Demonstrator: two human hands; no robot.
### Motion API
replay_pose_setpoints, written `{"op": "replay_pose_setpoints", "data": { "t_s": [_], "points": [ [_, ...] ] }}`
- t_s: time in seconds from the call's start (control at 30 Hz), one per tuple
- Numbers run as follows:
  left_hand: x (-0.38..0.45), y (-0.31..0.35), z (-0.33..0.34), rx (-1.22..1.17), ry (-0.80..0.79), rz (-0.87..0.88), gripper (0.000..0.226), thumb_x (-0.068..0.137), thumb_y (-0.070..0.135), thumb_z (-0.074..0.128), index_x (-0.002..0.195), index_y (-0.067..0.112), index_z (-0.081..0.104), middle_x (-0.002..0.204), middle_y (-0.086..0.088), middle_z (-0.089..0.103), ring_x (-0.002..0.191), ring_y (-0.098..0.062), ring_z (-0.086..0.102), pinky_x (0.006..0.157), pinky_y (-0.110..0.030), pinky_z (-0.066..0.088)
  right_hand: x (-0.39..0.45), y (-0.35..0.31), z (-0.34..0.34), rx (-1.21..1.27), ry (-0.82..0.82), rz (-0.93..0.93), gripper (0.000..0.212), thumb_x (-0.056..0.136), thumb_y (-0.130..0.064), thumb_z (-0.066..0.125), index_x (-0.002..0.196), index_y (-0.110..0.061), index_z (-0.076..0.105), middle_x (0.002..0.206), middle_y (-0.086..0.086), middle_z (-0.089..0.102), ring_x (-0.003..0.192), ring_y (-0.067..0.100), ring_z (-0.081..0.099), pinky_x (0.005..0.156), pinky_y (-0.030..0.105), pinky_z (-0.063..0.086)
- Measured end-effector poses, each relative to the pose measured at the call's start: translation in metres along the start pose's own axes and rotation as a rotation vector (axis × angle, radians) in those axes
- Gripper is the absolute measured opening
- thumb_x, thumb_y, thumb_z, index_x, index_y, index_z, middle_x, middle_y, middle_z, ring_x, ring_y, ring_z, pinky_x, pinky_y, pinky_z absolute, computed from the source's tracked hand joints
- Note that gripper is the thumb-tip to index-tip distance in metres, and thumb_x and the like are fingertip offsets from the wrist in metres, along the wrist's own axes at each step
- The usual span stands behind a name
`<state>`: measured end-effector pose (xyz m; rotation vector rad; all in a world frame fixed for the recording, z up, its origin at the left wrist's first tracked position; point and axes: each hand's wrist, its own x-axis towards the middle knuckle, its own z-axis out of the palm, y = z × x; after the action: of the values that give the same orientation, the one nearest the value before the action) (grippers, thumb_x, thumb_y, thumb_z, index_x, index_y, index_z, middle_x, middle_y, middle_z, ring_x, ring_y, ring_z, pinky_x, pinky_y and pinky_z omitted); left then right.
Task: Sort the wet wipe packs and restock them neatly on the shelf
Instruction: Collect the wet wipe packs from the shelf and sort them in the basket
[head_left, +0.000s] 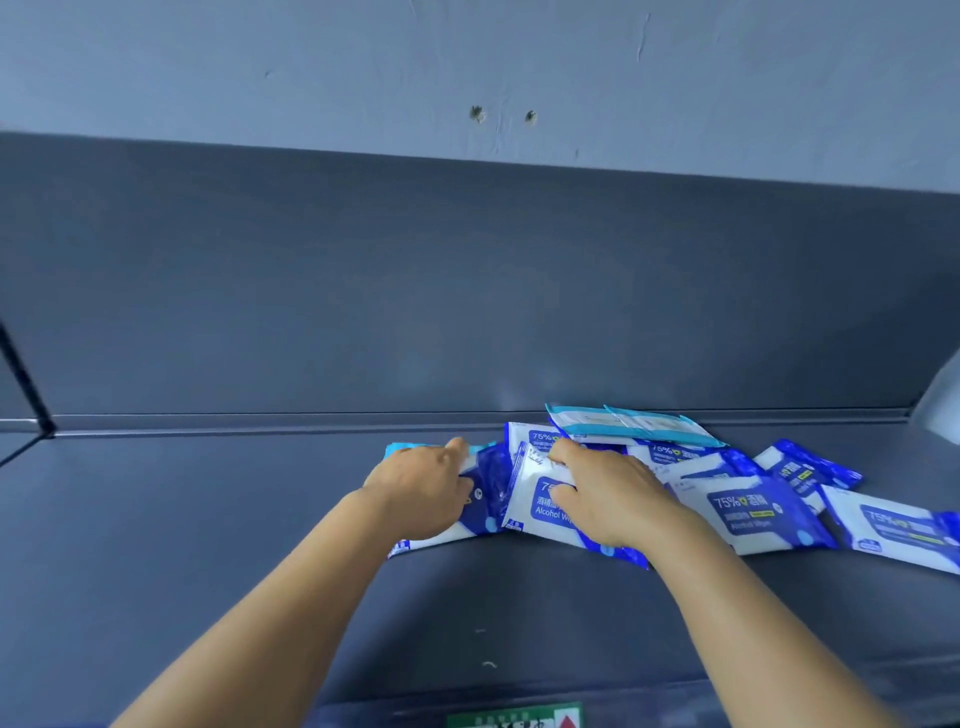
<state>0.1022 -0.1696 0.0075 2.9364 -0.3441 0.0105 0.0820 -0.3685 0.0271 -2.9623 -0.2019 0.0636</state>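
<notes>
Dark shelf (208, 519), two hands on separate blue-white wipe packs: left hand (426, 491), right hand (608, 493), fingers spread flat.

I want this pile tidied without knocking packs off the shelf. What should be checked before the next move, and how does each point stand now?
1. Left hand has contact with the leftmost pack: ok, it rests on it; a firm grip, cannot tell.
2. Right hand has contact with the "Alcohol Wipes" pack: ok, fingers lie on top of it.
3. Free space on the shelf left of the pile: ok, bare there.
4. Packs sorted by type: not ok, the light-blue packs lie on the dark-blue ones.
5. Packs neatly aligned: not ok, they overlap at angles.
6. Right-end pack fully on the shelf: cannot tell, the frame cuts it.
</notes>
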Motion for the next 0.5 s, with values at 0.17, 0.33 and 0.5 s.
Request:
{"op": "replay_pose_setpoints", "data": {
  "t_s": [0.17,0.33,0.5],
  "points": [
    [-0.009,-0.007,0.003,-0.019,-0.008,0.012,0.025,0.094,0.038,0.042,0.108,0.017,0.046,0.112,-0.003,0.054,0.104,-0.026,0.050,0.082,-0.034,0.041,-0.001,-0.006,0.004,0.085,-0.043,-0.033,0.037,0.095,-0.031,0.046,0.130,-0.023,0.044,0.136,-0.003,0.048,0.118,0.022,0.045,0.086,0.030,0.038],
    [-0.009,-0.024,0.008,-0.008,-0.116,-0.083,0.068,0.086,0.065,0.043,0.135,0.018,0.037,0.129,-0.002,0.051,0.119,-0.023,0.047,0.103,-0.038,0.028,-0.003,0.000,0.003,0.093,-0.188,0.116,0.066,0.085,-0.053,0.053,0.144,-0.032,0.031,0.143,-0.003,0.044,0.126,0.024,0.045,0.097,0.032,0.040],
    [-0.029,-0.019,0.007,-0.157,-0.005,-0.161,0.060,0.079,0.062,0.060,0.113,0.014,0.049,0.112,-0.003,0.047,0.089,-0.022,0.050,0.081,-0.031,0.040,-0.016,0.000,0.006,0.239,-0.102,0.201,0.040,0.071,-0.048,0.066,0.097,-0.018,0.058,0.092,-0.001,0.065,0.077,0.013,0.059,0.067,0.027,0.047]
  ]
}}
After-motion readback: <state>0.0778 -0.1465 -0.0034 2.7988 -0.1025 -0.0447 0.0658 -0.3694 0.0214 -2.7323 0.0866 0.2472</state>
